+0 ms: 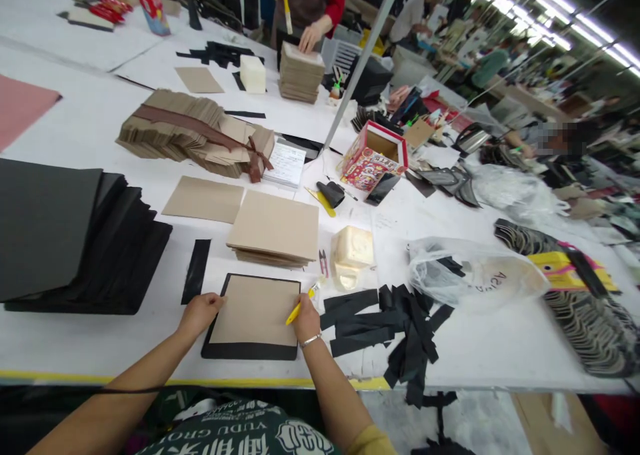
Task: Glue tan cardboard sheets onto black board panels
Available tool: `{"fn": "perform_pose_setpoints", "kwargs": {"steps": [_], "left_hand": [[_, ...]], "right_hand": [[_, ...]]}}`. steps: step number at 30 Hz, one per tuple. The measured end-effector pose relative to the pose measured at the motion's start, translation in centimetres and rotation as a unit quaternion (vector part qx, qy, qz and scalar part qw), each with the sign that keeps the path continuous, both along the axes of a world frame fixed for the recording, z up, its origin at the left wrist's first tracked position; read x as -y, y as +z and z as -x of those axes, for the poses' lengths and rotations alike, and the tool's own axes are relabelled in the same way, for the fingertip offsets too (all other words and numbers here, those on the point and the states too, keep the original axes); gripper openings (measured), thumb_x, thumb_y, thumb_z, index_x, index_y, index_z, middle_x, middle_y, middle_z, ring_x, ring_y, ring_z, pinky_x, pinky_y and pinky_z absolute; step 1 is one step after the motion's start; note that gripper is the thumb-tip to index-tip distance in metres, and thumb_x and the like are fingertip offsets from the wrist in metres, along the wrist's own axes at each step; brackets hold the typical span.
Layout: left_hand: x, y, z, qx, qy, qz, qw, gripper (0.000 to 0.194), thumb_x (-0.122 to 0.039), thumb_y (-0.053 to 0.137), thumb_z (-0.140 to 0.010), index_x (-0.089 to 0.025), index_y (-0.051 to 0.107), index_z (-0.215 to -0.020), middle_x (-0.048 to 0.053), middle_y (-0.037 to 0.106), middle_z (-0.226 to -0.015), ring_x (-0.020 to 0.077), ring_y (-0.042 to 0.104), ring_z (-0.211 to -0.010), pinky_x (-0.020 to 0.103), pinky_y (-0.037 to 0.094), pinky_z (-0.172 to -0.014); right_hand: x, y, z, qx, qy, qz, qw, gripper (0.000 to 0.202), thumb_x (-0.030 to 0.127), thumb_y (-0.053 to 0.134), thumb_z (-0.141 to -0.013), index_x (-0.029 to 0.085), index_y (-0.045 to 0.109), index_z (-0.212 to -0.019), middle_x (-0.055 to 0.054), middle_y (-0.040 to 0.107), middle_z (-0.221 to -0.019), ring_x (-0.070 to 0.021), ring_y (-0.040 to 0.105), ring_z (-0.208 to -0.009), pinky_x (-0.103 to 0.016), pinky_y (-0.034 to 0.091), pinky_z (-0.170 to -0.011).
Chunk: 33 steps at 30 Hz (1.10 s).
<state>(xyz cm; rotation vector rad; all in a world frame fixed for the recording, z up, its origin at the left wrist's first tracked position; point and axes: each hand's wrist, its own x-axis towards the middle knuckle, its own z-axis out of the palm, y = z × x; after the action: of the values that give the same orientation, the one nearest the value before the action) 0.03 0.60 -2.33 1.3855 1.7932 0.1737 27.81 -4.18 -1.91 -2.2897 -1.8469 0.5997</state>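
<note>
In front of me a beige cardboard sheet (255, 310) lies on a slightly larger black panel (250, 351), whose dark border shows most along the near side. My left hand (201, 315) pinches the sheet's left edge near its far corner. A yellow-handled brush (300, 310) is gripped in my right hand (307, 318), which also rests at the right edge of the sheet. Beyond them sits a stack of beige cardboard (275, 225). To its right are small red-handled snips (323, 263) and a cream-coloured block-shaped container (354, 247). One black strip (197, 268) lies left of the panel.
A tall pile of black panels (45, 228) stands at left. Loose black strips (400, 321) and a clear plastic bag (475, 271) lie at right. Farther back are tied cardboard bundles (190, 131) and a red box (375, 155). A co-worker's hands (313, 36) work across the table.
</note>
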Motion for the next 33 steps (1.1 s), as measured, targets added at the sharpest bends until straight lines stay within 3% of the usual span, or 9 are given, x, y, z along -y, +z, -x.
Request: {"fn": "perform_pose_setpoints", "kwargs": {"steps": [11,21,29,33], "left_hand": [[-0.3,0.6,-0.5,-0.031,0.001,-0.001,1.000,0.035,-0.045,0.045,-0.073,-0.017,0.057,-0.056,-0.001,0.052,-0.048,0.0134,0.049,-0.052,0.021,0.029,-0.049],[-1.1,0.8,-0.5,-0.079,-0.006,-0.007,0.997,0.026,-0.035,0.049,-0.075,-0.017,0.059,-0.060,0.001,0.059,-0.059,0.0135,0.054,-0.060,0.021,0.033,-0.053],[-1.3,1.8,0.0,-0.135,-0.103,-0.037,0.985,0.027,-0.039,0.050,-0.077,-0.016,0.060,-0.066,0.006,0.062,-0.070,0.0179,0.058,-0.070,0.025,0.038,-0.061],[-1.4,3.2,0.5,-0.156,-0.163,-0.087,0.970,0.030,-0.038,0.051,-0.078,-0.013,0.059,-0.093,0.015,0.060,-0.099,0.0256,0.053,-0.097,0.033,0.040,-0.078]], "right_hand": [[-0.2,0.0,0.0,0.029,0.013,0.009,0.999,0.016,0.009,0.042,-0.077,0.017,0.047,-0.089,0.000,0.055,-0.068,-0.0113,0.052,-0.059,-0.021,0.028,-0.052],[-1.0,0.3,0.2,0.055,0.047,0.062,0.995,0.023,0.007,0.044,-0.076,0.016,0.047,-0.097,-0.002,0.057,-0.074,-0.0111,0.052,-0.058,-0.022,0.026,-0.050],[-1.1,1.4,1.0,0.114,0.055,0.080,0.989,0.022,0.011,0.038,-0.082,0.017,0.047,-0.102,-0.005,0.056,-0.078,-0.0144,0.055,-0.065,-0.023,0.029,-0.050],[-1.1,2.0,1.5,0.171,0.047,0.035,0.984,0.023,0.015,0.038,-0.083,0.015,0.049,-0.104,-0.009,0.054,-0.084,-0.0192,0.054,-0.074,-0.026,0.035,-0.055]]}}
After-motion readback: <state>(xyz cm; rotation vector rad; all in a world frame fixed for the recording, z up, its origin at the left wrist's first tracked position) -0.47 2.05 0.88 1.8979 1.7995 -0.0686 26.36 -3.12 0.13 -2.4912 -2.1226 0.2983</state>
